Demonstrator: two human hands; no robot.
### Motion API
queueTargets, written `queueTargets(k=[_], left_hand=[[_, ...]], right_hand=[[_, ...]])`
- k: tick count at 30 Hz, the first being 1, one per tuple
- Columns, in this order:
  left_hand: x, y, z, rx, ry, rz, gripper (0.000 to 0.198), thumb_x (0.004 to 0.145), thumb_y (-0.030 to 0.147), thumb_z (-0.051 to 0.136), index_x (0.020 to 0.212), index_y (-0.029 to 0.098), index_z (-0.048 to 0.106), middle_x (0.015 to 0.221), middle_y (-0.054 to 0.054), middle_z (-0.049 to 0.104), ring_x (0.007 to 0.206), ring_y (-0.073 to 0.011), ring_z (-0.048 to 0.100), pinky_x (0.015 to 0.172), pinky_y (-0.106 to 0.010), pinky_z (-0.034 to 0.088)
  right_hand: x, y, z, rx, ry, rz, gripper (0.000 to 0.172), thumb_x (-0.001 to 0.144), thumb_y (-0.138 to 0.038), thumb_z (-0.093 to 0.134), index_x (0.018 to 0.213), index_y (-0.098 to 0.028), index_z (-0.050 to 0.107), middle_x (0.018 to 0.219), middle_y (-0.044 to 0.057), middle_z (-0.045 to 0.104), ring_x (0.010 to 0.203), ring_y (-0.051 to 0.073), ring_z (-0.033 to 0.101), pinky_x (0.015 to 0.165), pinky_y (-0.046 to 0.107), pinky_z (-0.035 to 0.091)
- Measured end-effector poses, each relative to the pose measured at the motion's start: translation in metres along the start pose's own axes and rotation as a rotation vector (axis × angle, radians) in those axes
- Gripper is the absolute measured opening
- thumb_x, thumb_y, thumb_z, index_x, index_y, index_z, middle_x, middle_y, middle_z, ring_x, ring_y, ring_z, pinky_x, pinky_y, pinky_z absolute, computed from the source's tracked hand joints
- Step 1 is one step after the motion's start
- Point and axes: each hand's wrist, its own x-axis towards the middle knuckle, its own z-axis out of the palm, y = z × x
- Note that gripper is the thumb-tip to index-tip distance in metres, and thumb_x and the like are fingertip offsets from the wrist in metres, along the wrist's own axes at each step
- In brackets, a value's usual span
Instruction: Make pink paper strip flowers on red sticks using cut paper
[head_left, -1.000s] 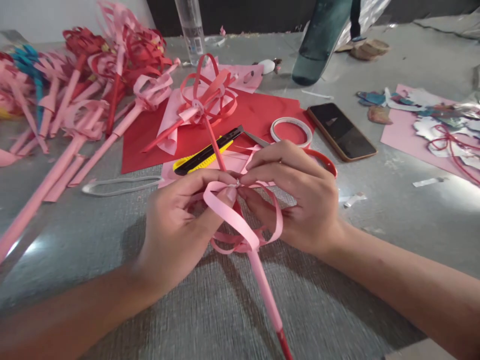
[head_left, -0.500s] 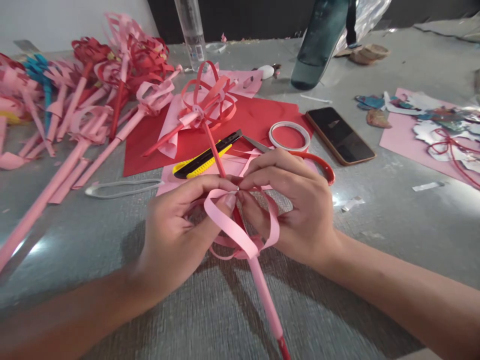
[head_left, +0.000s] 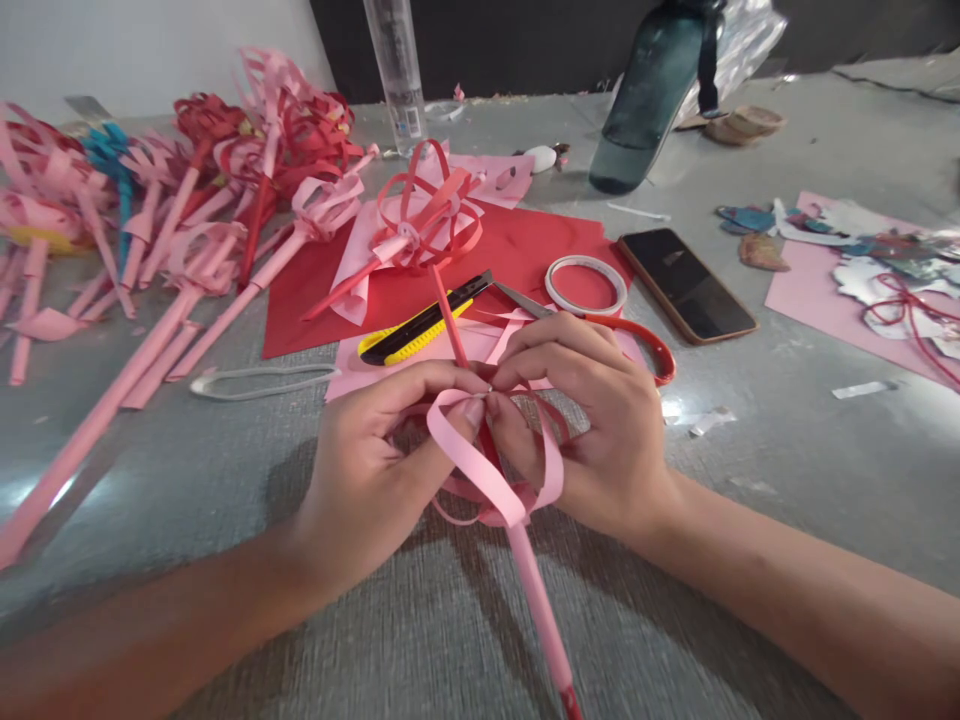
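Note:
A pink paper flower [head_left: 487,475] with looped strips sits on a pink rolled stem [head_left: 541,610] that runs toward me. My left hand [head_left: 375,475] and my right hand [head_left: 592,420] both pinch the top of its loops, fingertips meeting at the centre, fingers closed. Just behind them lie a yellow-black utility knife [head_left: 420,328], red-handled scissors [head_left: 645,345], a roll of clear tape [head_left: 586,285] and a finished red-pink paper flower [head_left: 427,215] on a red paper sheet [head_left: 540,240].
A heap of finished pink and red paper flowers [head_left: 187,210] fills the left of the grey table [head_left: 787,460]. A phone [head_left: 694,285] lies right of the tape. A clear bottle [head_left: 396,70] and a dark green bottle [head_left: 641,100] stand behind. Paper scraps [head_left: 870,260] lie on a pink sheet at right.
Both hands keep pinching the flower's top at the same spot. The view has shifted slightly, so everything sits a little lower and to the right.

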Motion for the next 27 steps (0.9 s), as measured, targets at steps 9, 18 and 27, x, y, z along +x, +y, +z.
queueTargets(k=[9,18,27], left_hand=[[-0.0013,0.004,0.002,0.004,0.002,-0.001,0.004,0.092,0.024,0.071,0.09,0.023,0.075,0.086,0.001,0.078,0.063,-0.0121,0.071,0.05,-0.019,0.058],[-0.0006,0.0018,0.0008,-0.015,-0.011,-0.018,0.006,0.092,0.028,0.072,0.089,0.023,0.074,0.084,0.001,0.078,0.061,-0.0133,0.069,0.051,-0.021,0.059],[0.0005,-0.0008,-0.0011,-0.034,-0.039,-0.015,0.007,0.093,0.027,0.07,0.088,0.022,0.073,0.085,0.0,0.077,0.061,-0.013,0.069,0.052,-0.021,0.058]], right_hand=[[-0.0007,-0.001,0.0011,-0.022,0.022,0.003,0.009,0.078,-0.017,0.07,0.081,-0.023,0.065,0.089,0.001,0.071,0.079,0.019,0.065,0.081,0.04,0.048],[-0.0012,0.0008,0.0012,-0.021,0.015,-0.002,0.012,0.076,-0.015,0.07,0.083,-0.023,0.066,0.091,0.001,0.071,0.081,0.019,0.067,0.084,0.041,0.047],[0.0,0.0002,-0.0007,-0.014,-0.01,-0.006,0.011,0.077,-0.013,0.07,0.082,-0.023,0.066,0.089,0.0,0.072,0.079,0.017,0.067,0.081,0.039,0.049]])
